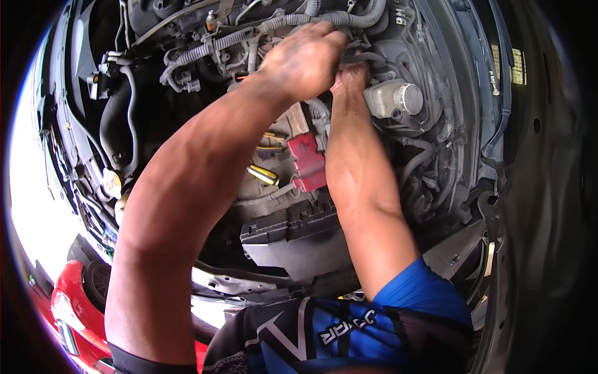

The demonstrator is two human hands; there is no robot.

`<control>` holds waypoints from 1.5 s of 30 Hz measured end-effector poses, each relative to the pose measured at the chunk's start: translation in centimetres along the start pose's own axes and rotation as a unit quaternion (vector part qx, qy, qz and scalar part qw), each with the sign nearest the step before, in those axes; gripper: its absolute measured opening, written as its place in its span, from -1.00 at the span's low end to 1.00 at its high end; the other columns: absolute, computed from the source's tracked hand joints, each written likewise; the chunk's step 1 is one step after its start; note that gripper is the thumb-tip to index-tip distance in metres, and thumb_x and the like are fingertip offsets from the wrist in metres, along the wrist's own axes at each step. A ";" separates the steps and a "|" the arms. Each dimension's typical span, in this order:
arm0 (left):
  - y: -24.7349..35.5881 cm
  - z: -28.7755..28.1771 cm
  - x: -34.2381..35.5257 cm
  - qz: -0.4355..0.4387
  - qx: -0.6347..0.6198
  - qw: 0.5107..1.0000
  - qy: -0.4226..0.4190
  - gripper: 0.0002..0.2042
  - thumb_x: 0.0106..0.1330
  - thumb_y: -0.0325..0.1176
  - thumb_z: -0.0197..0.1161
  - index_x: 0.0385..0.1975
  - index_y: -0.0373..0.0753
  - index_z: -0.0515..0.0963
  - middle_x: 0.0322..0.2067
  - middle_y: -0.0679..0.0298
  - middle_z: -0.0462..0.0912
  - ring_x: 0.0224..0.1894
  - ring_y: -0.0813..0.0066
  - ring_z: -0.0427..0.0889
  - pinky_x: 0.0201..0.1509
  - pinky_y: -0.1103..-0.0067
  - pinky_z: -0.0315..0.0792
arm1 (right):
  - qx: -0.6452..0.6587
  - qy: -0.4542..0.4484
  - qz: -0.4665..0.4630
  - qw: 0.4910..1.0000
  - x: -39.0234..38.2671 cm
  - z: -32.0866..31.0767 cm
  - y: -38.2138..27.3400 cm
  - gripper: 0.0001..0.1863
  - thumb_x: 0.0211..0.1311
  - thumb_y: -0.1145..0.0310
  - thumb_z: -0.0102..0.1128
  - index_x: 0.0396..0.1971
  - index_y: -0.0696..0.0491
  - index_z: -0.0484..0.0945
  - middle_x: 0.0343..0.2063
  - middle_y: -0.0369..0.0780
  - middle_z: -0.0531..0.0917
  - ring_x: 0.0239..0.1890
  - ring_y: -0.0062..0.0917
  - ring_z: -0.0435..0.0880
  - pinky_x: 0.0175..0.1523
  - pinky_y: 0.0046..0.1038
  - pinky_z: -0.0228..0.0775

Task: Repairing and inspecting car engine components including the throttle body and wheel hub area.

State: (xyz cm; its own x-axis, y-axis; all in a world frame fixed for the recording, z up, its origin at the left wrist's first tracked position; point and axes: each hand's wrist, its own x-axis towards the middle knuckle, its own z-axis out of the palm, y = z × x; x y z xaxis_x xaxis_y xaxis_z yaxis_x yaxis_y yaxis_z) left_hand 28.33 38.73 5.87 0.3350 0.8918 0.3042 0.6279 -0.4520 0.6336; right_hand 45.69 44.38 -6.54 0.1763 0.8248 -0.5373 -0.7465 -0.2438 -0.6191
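Note:
My left hand (306, 57) is over the far middle of a car's engine bay, its fingers curled inward beside a grey corrugated conduit (227, 42). What those fingers grip, if anything, is hidden behind the hand. Right beside it, my right hand (351, 76) reaches down among the hoses. A dark hose (367, 58) crosses close to its fingers, which are mostly out of sight. Just to the right of that hand stands a whitish fluid reservoir (383, 98) with a round ribbed cap (410, 98).
Between my forearms, a yellow-and-black screwdriver handle (263, 174) lies beside a red terminal cover (307, 161) on the battery. Nearer me is a black fuse box (293, 240). A thick black hose (115, 118) runs along the left. A red car (78, 305) stands at lower left.

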 end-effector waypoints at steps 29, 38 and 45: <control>-0.6 7.4 8.3 -0.139 0.111 0.944 -0.277 -0.69 0.33 -0.31 -0.02 -0.10 -0.27 0.62 -0.04 0.02 0.63 0.03 0.08 0.62 0.08 0.30 0.53 | 0.003 -0.127 0.003 0.992 0.1 -0.6 -0.2 -0.44 0.45 -0.02 -0.40 0.30 -0.05 0.18 0.32 -0.23 0.28 0.38 -0.42 0.19 0.44 -0.24 -0.01; -1.5 8.0 8.6 -0.129 0.111 0.944 -0.282 -0.71 0.28 -0.34 0.02 -0.18 -0.29 0.65 -0.09 -0.01 0.65 0.00 0.09 0.63 0.07 0.33 0.54 | 0.157 -0.140 0.048 0.976 0.9 -0.7 -0.2 -0.49 0.45 0.01 -0.37 0.22 -0.05 0.32 0.24 -0.19 0.38 0.31 -0.31 0.29 0.37 -0.12 0.10; -1.2 7.1 8.2 -0.135 0.083 0.949 -0.273 -0.72 0.25 -0.34 0.06 -0.16 -0.27 0.65 -0.08 0.00 0.64 0.02 0.05 0.62 0.08 0.30 0.52 | 0.135 -0.105 0.052 0.984 1.2 -0.6 -0.3 -0.51 0.38 0.04 -0.21 0.11 0.03 0.43 0.10 -0.13 0.52 0.16 -0.24 0.47 0.23 -0.11 0.32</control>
State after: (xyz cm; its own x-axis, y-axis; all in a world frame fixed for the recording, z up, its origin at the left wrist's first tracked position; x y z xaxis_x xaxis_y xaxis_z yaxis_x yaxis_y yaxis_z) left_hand 35.35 46.44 2.56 0.4323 0.8520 -0.2955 0.8295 -0.2472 0.5009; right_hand 46.53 45.12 -7.30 -0.0258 0.8963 -0.4426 -0.9013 -0.2124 -0.3775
